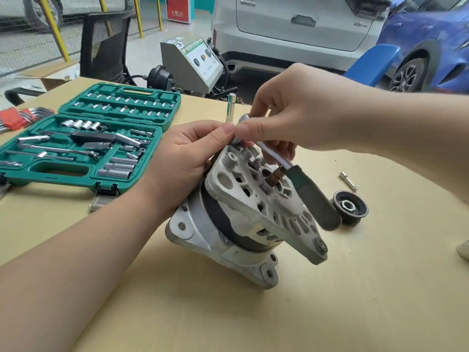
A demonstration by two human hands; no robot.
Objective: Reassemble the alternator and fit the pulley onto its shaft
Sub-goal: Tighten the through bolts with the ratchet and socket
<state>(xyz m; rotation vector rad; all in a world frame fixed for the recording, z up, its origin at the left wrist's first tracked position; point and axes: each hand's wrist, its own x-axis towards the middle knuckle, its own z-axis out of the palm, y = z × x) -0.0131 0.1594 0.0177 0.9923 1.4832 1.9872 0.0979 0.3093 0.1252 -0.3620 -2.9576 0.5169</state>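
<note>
The silver alternator [243, 219] stands tilted on the table, its rear cover facing up and right, copper slip rings [275, 175] showing at the centre. My left hand [187, 161] grips its upper left edge. My right hand [286, 113] holds the head of a ratchet wrench [299, 184] at the top of the housing; its dark green handle slants down to the right over the cover. The black pulley [351, 207], a nut lying in it, sits on the table to the right, apart from the alternator.
A green open socket set case [83, 143] lies at the left, red hex keys [20, 118] beyond it. A chrome bar [231, 105] stands upright behind my hands. A small extension bit [349, 181] lies near the pulley. A grey machine and parked cars stand behind the table.
</note>
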